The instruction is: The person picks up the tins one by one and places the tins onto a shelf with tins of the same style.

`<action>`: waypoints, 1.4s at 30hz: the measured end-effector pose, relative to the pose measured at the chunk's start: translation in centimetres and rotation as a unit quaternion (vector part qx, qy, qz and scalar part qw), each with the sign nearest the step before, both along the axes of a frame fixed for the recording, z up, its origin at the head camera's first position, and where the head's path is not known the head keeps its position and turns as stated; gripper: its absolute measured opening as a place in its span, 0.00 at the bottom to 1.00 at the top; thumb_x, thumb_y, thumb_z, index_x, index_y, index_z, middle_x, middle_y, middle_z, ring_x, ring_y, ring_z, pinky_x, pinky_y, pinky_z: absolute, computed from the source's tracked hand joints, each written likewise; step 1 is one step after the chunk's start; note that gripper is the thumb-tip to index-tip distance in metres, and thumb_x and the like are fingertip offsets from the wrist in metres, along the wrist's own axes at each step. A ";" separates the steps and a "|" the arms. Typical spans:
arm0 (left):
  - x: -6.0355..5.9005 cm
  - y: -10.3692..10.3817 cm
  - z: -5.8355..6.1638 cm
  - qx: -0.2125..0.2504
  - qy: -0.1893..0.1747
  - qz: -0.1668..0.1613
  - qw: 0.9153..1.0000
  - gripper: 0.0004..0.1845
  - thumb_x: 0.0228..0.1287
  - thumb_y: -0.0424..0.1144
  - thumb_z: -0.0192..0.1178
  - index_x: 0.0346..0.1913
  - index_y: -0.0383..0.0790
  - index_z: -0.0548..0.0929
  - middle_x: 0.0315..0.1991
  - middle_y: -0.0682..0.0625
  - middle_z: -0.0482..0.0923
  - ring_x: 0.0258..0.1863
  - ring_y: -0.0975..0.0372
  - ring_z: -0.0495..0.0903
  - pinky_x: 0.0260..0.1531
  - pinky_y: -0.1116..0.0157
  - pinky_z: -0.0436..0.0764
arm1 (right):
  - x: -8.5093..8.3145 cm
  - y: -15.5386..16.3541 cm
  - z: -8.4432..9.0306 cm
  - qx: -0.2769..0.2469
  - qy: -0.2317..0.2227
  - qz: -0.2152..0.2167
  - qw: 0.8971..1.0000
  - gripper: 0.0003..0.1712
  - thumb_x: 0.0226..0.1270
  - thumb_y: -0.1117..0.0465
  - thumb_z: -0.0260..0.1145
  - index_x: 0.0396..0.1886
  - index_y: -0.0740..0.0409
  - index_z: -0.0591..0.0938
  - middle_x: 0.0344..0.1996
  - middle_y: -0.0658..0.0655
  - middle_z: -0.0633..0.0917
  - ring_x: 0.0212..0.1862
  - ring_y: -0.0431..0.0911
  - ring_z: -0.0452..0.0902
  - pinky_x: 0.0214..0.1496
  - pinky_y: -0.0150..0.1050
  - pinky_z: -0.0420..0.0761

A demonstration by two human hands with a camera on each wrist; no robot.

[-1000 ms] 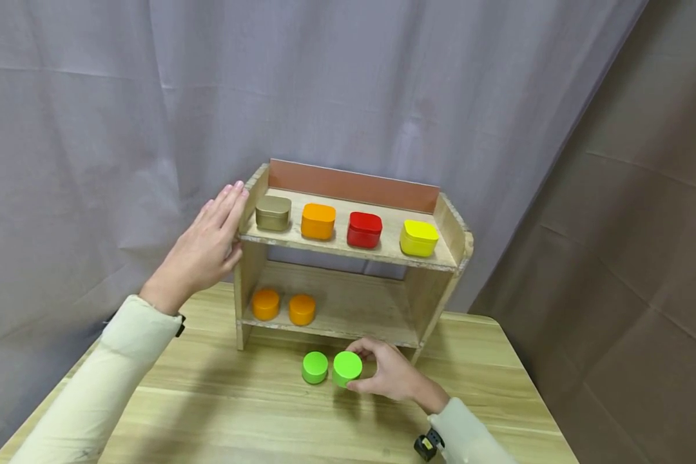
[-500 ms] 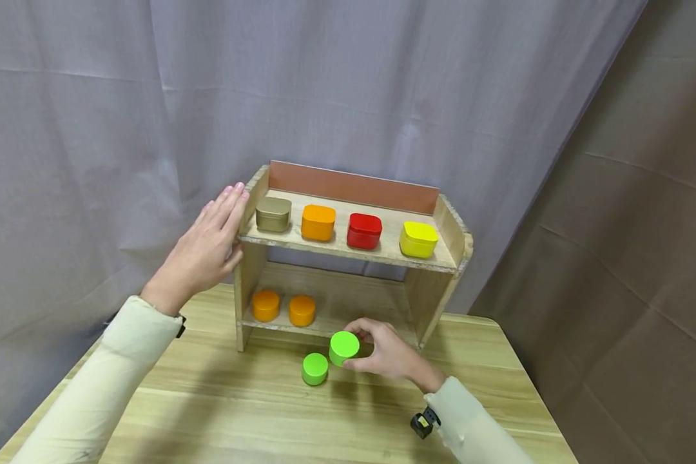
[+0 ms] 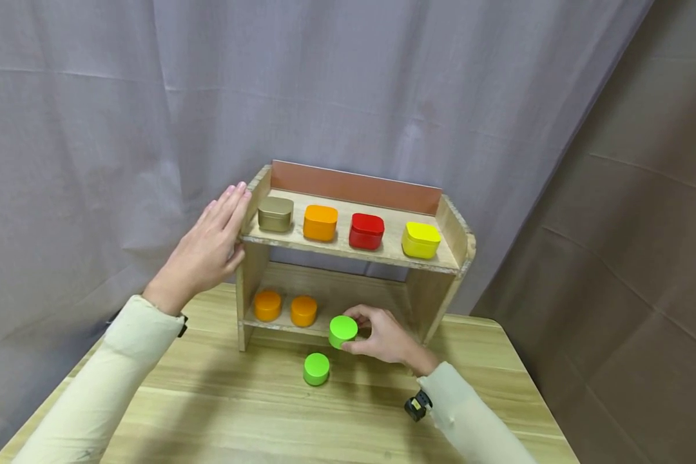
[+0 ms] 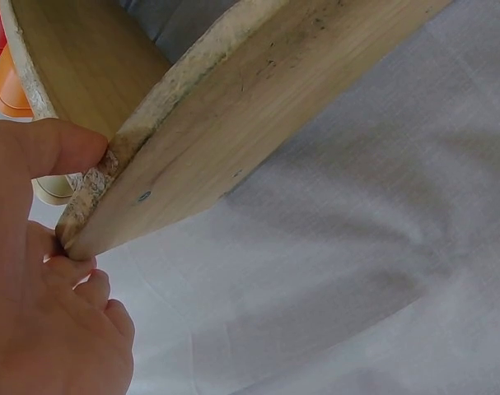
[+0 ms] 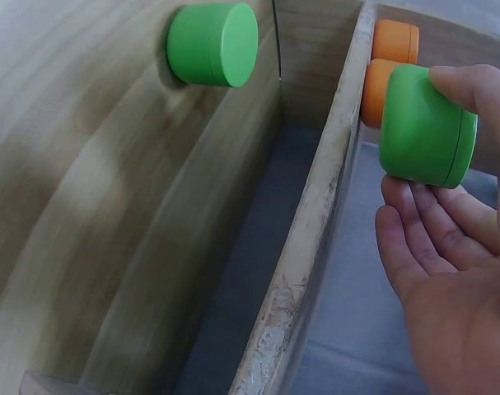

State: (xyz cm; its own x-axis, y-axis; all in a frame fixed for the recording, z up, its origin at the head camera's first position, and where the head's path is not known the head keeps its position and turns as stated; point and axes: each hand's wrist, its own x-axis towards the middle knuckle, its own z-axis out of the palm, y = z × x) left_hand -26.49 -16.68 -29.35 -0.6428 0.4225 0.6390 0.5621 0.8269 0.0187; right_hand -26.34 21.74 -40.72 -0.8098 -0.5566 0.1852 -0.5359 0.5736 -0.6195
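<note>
My left hand holds the left side panel of a small wooden shelf; in the left wrist view, the thumb and fingers sit on either side of the panel's edge. A round green container is pinched between the thumb and fingers of my right hand, raised at the front of the lower shelf board. The right wrist view has this green container beyond the board's edge, near two orange ones. A second round green container stands on the table in front of the shelf.
Two round orange containers stand at the left of the lower board. Along the upper board are a gold container, an orange one, a red one and a yellow one. A grey curtain hangs behind the wooden table.
My right hand has lifted the green container off the table and brought it up to the lower board's front edge. The left hand stays at the side panel.
</note>
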 end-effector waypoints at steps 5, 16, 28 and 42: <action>0.0 0.0 0.0 -0.001 -0.003 0.000 1.000 0.50 0.64 0.31 0.61 0.85 0.32 0.46 0.87 0.37 0.43 0.85 0.41 0.50 0.84 0.41 0.54 | -0.9 -0.4 -0.1 -0.008 -0.009 -0.018 1.000 0.30 0.58 0.54 0.82 0.59 0.58 0.84 0.50 0.53 0.90 0.51 0.45 0.87 0.57 0.37 0.89; -0.2 0.2 -0.1 0.000 0.005 -0.003 1.000 0.49 0.64 0.31 0.60 0.85 0.31 0.47 0.87 0.37 0.45 0.86 0.42 0.50 0.83 0.39 0.57 | -2.4 -0.2 -1.3 -0.021 -0.034 -0.066 0.997 0.30 0.59 0.55 0.81 0.61 0.58 0.83 0.52 0.54 0.89 0.53 0.48 0.86 0.62 0.48 0.88; -0.2 0.0 0.0 -0.004 0.009 0.005 1.000 0.49 0.64 0.33 0.62 0.85 0.31 0.48 0.87 0.36 0.46 0.86 0.42 0.50 0.83 0.40 0.57 | -3.5 -0.2 -2.1 -0.023 -0.042 -0.074 0.996 0.31 0.61 0.54 0.80 0.62 0.59 0.82 0.53 0.56 0.88 0.54 0.48 0.87 0.62 0.44 0.88; -0.3 0.0 -0.1 -0.005 0.011 0.007 1.000 0.50 0.64 0.33 0.62 0.85 0.31 0.48 0.87 0.36 0.46 0.85 0.42 0.51 0.83 0.39 0.57 | -3.1 0.2 -1.9 -0.021 -0.035 -0.060 0.997 0.37 0.62 0.55 0.80 0.69 0.62 0.79 0.60 0.60 0.87 0.60 0.55 0.86 0.66 0.51 0.86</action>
